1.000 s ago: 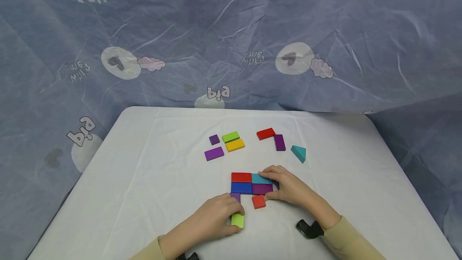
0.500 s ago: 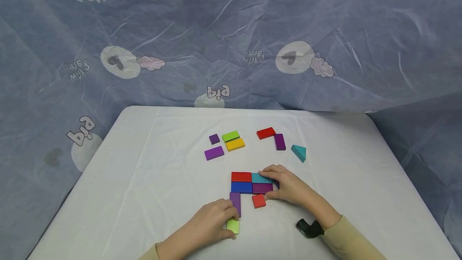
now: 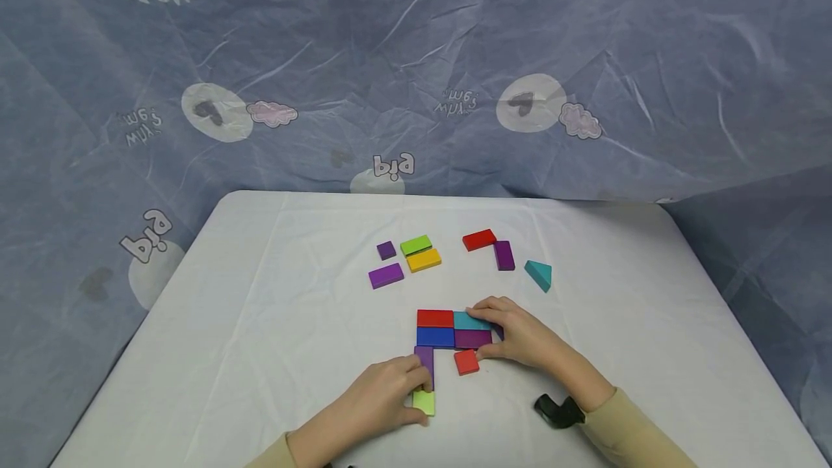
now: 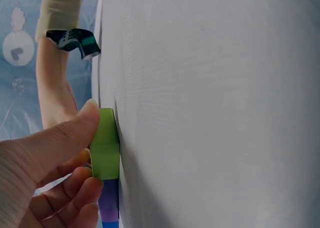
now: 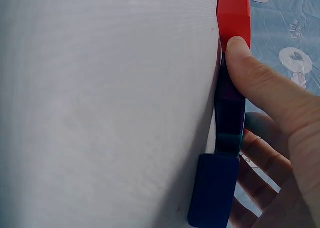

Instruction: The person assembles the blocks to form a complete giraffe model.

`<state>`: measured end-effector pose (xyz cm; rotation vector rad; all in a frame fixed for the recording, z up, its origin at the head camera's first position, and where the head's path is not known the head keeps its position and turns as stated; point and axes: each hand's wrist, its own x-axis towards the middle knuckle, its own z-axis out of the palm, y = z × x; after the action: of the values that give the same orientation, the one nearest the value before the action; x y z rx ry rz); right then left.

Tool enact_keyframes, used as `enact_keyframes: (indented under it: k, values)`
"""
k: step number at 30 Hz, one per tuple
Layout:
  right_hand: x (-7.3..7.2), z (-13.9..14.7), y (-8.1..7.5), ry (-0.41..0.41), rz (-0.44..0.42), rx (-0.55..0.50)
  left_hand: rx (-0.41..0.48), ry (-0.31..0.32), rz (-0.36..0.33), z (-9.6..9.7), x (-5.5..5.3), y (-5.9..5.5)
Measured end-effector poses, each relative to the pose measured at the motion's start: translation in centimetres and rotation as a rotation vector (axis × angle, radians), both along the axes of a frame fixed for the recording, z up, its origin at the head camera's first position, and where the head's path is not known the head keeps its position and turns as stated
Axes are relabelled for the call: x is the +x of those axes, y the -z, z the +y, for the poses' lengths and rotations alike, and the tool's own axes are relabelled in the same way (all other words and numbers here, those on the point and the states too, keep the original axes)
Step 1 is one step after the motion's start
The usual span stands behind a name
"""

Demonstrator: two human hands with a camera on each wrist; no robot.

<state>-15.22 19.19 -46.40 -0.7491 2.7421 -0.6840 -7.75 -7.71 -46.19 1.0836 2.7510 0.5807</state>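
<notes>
On the white-covered table [image 3: 260,360], the hands are well apart: the left hand [image 3: 383,393] to the near left and the right hand [image 3: 523,334] on the far right. The right curls round the right end of a flat block group [image 3: 443,337] whose long axis runs left to right; how hard it squeezes cannot be told. From the group's near left corner a purple block [image 3: 427,357] points toward the near edge, and the green block [image 3: 424,404] meets its near end, in line with it. Green lies at the left hand's fingertips, on their right, far nearer to it than to the right hand; its visible top looks about square. The left hand pinches it, thumb at the near side, bent fingers at the far side, reaching over from the left.
</notes>
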Motion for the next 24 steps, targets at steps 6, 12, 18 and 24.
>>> enact_keyframes:
  k: [6, 12, 18, 24]
  values:
    - [-0.1, 0.1, 0.1, 0.003, 0.000, -0.003, 0.047, -0.064, -0.040, -0.3, -1.0, -1.0]
    - [0.0, 0.1, 0.4, 0.007, -0.016, 0.000, 0.067, -0.126, 0.012, -1.3, -4.3, -1.0]
    - [0.1, 0.0, 0.5, 0.019, -0.013, 0.010, 0.069, -0.097, -0.066, -1.7, -7.6, 0.5]
    - [0.0, 0.1, 0.3, -0.002, 0.006, 0.000, 0.049, -0.070, -0.084, -1.4, -8.5, 1.3]
